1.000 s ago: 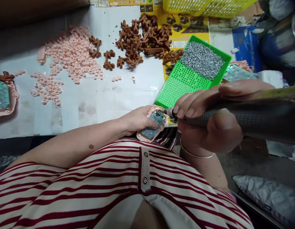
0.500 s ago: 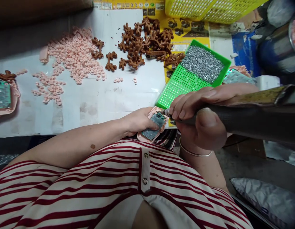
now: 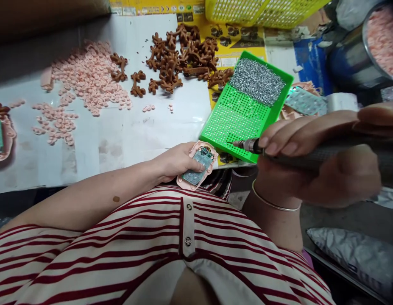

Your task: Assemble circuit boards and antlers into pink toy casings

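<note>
My left hand (image 3: 184,163) grips a pink plastic shell with a green circuit board (image 3: 199,166) inside, the thumb pressed on the board. It is held at the table's front edge, close to my body. My right hand (image 3: 313,156) is wrapped round a dark power screwdriver (image 3: 330,148), partly blurred. The screwdriver's bit points left, over the near end of a green perforated tray (image 3: 212,123), apart from the shell. Small silver screws (image 3: 258,80) fill the far part of that tray.
Brown plastic pieces (image 3: 171,59) and small pink parts (image 3: 88,76) lie in heaps on the white-covered table. A yellow basket (image 3: 263,12) stands at the back. At right are a metal container (image 3: 349,63) of pink pieces and another circuit board (image 3: 306,101). A second shell (image 3: 8,140) lies far left.
The screwdriver's tip has pulled away from the circuit board, moving right with my right hand. My left hand still holds the shell. The whole view has shifted slightly.
</note>
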Demonstrator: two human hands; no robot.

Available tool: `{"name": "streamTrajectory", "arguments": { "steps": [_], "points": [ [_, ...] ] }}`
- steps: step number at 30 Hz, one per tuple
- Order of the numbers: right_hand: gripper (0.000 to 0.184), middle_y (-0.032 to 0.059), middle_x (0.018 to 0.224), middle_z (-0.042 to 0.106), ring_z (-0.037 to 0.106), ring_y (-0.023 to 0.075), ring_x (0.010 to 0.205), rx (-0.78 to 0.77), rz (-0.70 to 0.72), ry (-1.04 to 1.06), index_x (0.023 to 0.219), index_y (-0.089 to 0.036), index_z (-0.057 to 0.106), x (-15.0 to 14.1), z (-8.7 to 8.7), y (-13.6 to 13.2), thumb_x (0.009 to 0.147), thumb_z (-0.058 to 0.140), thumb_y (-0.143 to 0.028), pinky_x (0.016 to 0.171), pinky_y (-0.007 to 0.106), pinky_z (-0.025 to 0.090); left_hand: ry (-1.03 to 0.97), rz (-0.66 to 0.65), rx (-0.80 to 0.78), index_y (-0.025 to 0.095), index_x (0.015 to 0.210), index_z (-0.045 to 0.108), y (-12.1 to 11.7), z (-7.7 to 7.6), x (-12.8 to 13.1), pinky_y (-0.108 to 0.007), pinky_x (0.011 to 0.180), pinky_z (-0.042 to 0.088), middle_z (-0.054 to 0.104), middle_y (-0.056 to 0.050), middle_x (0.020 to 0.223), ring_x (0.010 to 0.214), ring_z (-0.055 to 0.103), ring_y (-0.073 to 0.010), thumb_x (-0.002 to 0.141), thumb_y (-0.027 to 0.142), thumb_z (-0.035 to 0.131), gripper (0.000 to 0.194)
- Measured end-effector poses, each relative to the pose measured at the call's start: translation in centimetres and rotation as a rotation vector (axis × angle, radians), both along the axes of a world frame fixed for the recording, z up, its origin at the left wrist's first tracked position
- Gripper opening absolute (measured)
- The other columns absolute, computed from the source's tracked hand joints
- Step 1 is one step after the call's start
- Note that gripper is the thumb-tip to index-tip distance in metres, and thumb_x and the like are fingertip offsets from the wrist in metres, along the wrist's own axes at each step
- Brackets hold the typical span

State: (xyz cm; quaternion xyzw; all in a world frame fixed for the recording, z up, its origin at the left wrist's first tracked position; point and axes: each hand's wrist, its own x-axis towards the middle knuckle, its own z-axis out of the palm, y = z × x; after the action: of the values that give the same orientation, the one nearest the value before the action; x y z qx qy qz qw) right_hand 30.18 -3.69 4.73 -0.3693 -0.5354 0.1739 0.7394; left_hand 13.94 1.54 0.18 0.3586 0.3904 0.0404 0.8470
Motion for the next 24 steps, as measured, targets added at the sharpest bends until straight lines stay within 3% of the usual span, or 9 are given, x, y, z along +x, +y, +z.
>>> {"name": "streamTrajectory", "arguments": {
  "steps": [3, 6, 10, 13, 17, 21, 24],
  "points": [
    [0.031, -0.0024, 0.058, 0.04, 0.047, 0.0101, 0.05, -0.039, -0.125, -0.051, 0.06, -0.022, 0.051, 1.3, -0.8, -0.2, 0.089, 0.058, -0.034, 0.048, 0.026, 0.045, 0.001, -0.017, 0.0, 0.013, 0.094, 0.062, 0.1, 0.1, 0.0, -0.028, 0.063, 0.054, 0.071, -0.004, 0.078, 0.066, 0.066, -0.016, 0.06, 0.004, 0.069, 0.036],
    [0.03, -0.0046, 0.056, 0.041, 0.044, 0.0071, 0.046, 0.03, -0.13, -0.071, 0.062, -0.022, 0.051, 1.9, -2.0, 0.1, 0.089, 0.059, -0.032, 0.048, 0.021, 0.045, 0.014, -0.015, 0.009, 0.012, 0.095, 0.062, 0.1, 0.3, -0.1, -0.026, 0.062, 0.053, 0.071, -0.004, 0.079, 0.066, 0.065, -0.015, 0.06, 0.005, 0.07, 0.038],
    [0.004, -0.0081, 0.056, 0.045, 0.042, 0.0081, 0.042, 0.083, -0.133, 0.041, 0.085, -0.029, 0.065, 1.7, -3.0, 0.7, 0.084, 0.067, -0.031, 0.043, 0.021, 0.043, 0.032, -0.017, 0.016, 0.013, 0.097, 0.061, 0.0, 0.5, -0.1, -0.026, 0.064, 0.053, 0.071, -0.004, 0.081, 0.069, 0.065, -0.0153, 0.059, 0.008, 0.072, 0.04],
    [0.016, -0.0088, 0.054, 0.047, 0.042, 0.0087, 0.04, 0.08, -0.119, 0.083, 0.097, -0.03, 0.068, 1.6, -3.2, 0.7, 0.082, 0.07, -0.032, 0.041, 0.023, 0.043, 0.028, -0.012, 0.016, 0.013, 0.101, 0.062, 0.0, 0.7, -0.1, -0.026, 0.063, 0.052, 0.071, -0.003, 0.081, 0.067, 0.064, -0.0146, 0.059, 0.009, 0.075, 0.045],
    [0.017, -0.0082, 0.055, 0.047, 0.044, 0.0091, 0.04, 0.008, -0.126, 0.071, 0.094, -0.028, 0.066, 2.0, -3.6, 0.5, 0.082, 0.071, -0.038, 0.042, 0.024, 0.044, 0.046, -0.009, 0.011, 0.013, 0.103, 0.062, 0.1, 0.8, -0.1, -0.026, 0.065, 0.052, 0.072, -0.003, 0.083, 0.068, 0.064, -0.0145, 0.059, 0.011, 0.077, 0.047],
    [0.022, -0.009, 0.054, 0.041, 0.037, 0.007, 0.037, -0.017, -0.157, 0.042, 0.093, -0.03, 0.062, 2.5, -4.5, 0.3, 0.08, 0.073, -0.044, 0.04, 0.024, 0.04, 0.061, -0.02, -0.002, 0.013, 0.105, 0.062, 0.2, 0.9, 0.0, -0.027, 0.065, 0.052, 0.072, -0.004, 0.085, 0.069, 0.065, -0.0153, 0.06, 0.011, 0.078, 0.049],
    [0.034, -0.0066, 0.068, 0.048, 0.037, 0.0081, 0.041, -0.217, -0.154, 0.044, 0.097, -0.035, 0.057, 3.0, -5.3, -0.1, 0.076, 0.07, -0.059, 0.043, 0.03, 0.042, 0.061, -0.02, -0.01, 0.013, 0.105, 0.061, 0.2, 0.9, 0.0, -0.027, 0.065, 0.052, 0.072, -0.005, 0.085, 0.07, 0.066, -0.0156, 0.06, 0.012, 0.078, 0.048]
  ]
}}
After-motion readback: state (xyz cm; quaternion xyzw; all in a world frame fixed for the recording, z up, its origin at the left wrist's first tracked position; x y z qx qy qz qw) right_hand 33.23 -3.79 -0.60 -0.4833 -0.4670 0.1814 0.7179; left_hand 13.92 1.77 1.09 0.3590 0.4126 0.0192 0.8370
